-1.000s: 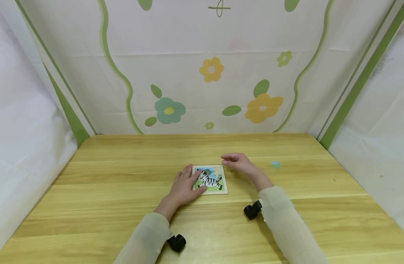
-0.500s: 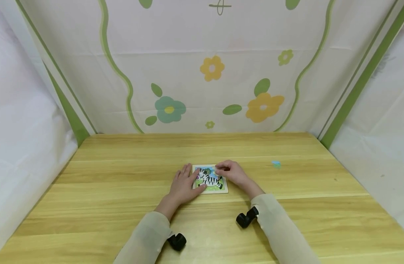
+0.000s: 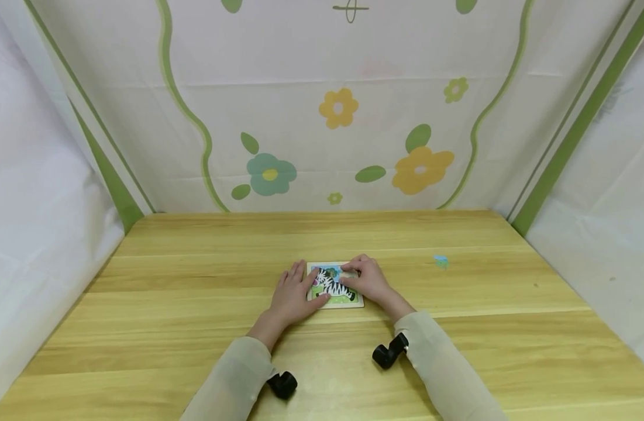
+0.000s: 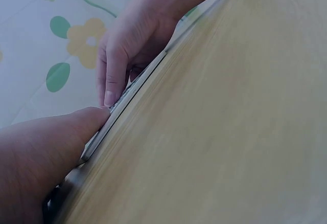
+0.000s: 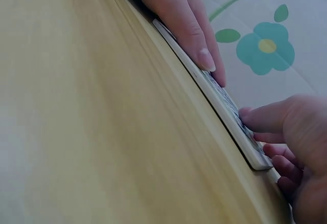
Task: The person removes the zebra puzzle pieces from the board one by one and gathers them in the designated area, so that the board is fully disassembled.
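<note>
Nearest you, two black wrist cameras sit at your cuffs: one (image 3: 282, 386) under your left sleeve (image 3: 232, 380), the other (image 3: 388, 352) beside your right sleeve (image 3: 448, 374).

Past them, both of your hands rest on the puzzle (image 3: 334, 285), a small square board with a zebra picture that lies flat on the table (image 3: 195, 292), roughly at its middle.

Your left hand (image 3: 292, 298) lies on the puzzle's left side, palm down, fingers straight and spread, their tips pressing on the picture; it grips nothing. In the left wrist view your thumb (image 4: 76, 127) touches the board's thin edge (image 4: 127, 98).

Your right hand (image 3: 370, 280) covers the puzzle's right side and its far right corner. Its fingers are bent, with the tips pressing down on the top of the board. In the right wrist view those fingertips (image 5: 255, 119) sit on the board's surface (image 5: 230, 111) near its end. Whether they pinch a piece there is hidden from view.

Further out and to the right, well apart from the puzzle, a small blue-green piece (image 3: 440, 261) lies alone on the table.

Beyond the table's far edge hangs a white cloth (image 3: 327, 105) printed with flowers, leaves and green lines.
</note>
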A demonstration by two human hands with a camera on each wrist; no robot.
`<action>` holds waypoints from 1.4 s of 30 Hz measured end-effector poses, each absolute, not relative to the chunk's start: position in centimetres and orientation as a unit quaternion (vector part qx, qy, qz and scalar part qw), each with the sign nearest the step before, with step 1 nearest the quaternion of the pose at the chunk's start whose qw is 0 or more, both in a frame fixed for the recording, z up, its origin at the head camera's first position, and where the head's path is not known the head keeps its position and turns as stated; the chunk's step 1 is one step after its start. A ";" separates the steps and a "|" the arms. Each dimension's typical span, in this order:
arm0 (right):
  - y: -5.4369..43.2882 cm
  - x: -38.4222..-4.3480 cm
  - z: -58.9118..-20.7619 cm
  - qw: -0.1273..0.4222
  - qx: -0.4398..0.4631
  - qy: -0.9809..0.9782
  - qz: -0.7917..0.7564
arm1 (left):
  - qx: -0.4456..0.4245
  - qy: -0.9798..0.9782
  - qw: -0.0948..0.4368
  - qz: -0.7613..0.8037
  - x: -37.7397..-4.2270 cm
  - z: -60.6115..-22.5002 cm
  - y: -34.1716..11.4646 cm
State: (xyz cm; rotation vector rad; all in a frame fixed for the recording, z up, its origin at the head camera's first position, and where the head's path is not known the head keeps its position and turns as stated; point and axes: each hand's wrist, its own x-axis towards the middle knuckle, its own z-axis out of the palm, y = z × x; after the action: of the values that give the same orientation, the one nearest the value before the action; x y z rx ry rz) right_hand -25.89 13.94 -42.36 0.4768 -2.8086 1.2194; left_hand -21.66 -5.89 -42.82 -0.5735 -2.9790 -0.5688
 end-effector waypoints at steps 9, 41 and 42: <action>13.4 -25.7 -42.5 0.031 0.149 -0.912 0.381 | -0.184 -0.965 0.025 -0.183 -21.5 -42.7 -5.9; 12.6 -25.7 -42.2 0.045 0.174 -0.886 0.427 | -0.187 -0.963 0.025 -0.194 -21.6 -42.8 -5.9; 12.6 -25.8 -42.2 0.047 0.175 -0.887 0.424 | -0.186 -0.963 0.025 -0.194 -21.6 -42.8 -5.9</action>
State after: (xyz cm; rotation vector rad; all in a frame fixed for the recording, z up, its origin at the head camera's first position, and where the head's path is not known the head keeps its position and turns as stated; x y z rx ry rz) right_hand -25.77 12.60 -42.23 0.5352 -2.7082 1.2925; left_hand -21.62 -5.94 -42.80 -0.5765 -2.9785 -0.5989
